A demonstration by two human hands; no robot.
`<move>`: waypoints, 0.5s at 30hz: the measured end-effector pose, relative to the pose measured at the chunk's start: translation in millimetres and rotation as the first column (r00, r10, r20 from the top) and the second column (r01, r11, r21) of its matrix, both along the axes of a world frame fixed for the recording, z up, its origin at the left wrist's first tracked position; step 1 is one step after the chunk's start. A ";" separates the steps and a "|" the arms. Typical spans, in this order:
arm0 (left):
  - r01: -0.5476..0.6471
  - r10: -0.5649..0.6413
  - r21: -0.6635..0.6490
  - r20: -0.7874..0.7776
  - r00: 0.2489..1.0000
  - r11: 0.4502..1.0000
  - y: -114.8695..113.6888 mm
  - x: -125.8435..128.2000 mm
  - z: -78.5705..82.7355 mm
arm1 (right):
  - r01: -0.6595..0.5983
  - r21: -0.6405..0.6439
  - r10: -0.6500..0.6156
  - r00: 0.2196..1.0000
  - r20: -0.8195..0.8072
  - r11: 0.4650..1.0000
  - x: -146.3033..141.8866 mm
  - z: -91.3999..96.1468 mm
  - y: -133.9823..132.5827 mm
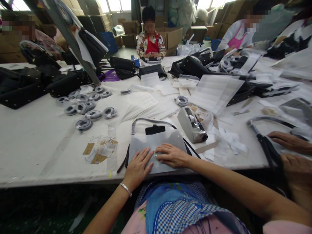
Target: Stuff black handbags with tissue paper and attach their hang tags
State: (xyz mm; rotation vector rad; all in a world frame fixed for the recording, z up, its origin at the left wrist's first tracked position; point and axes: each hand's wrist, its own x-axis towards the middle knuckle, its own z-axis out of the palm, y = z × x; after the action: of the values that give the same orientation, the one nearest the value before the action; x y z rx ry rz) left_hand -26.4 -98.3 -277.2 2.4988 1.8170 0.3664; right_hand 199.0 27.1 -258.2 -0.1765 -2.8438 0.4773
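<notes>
A black handbag (155, 130) lies flat at the table's front edge, its wrapped handle (153, 121) pointing away from me. Over its front is a whitish foam sheet (141, 143). My left hand (138, 165) rests flat on the sheet's left part, fingers stretched out. From the right, my right hand (173, 155) lies on the same sheet, its fingertips close to those of the left. Under the fingertips there seems to be a small clear piece, too small to name. Black straps stick out at both sides of the bag.
A grey tape dispenser (191, 125) stands right of the bag. Coiled straps (84, 124) and tags (97, 151) lie to the left. Foam sheets (214, 92) and black bags (187, 66) fill the back. A co-worker's hands (290, 143) are at the right; other people sit across.
</notes>
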 end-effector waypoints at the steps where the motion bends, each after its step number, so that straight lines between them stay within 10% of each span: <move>1: -0.001 0.001 0.000 0.000 1.000 1.000 0.1 0.0 0.6 | 0.002 -0.007 -0.002 1.000 -0.015 1.000 0.6 -0.3 -0.2; 15: 0.040 -0.042 -0.030 -0.051 0.998 0.999 4.4 -0.5 14.9 | 0.117 -0.059 -0.118 0.993 -0.019 0.991 2.5 -2.1 -3.9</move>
State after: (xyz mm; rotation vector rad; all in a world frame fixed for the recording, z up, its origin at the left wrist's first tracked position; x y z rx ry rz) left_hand -26.8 -93.8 -262.2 2.5451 1.7720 0.2738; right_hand 201.6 23.2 -260.3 -0.3450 -2.7805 0.5326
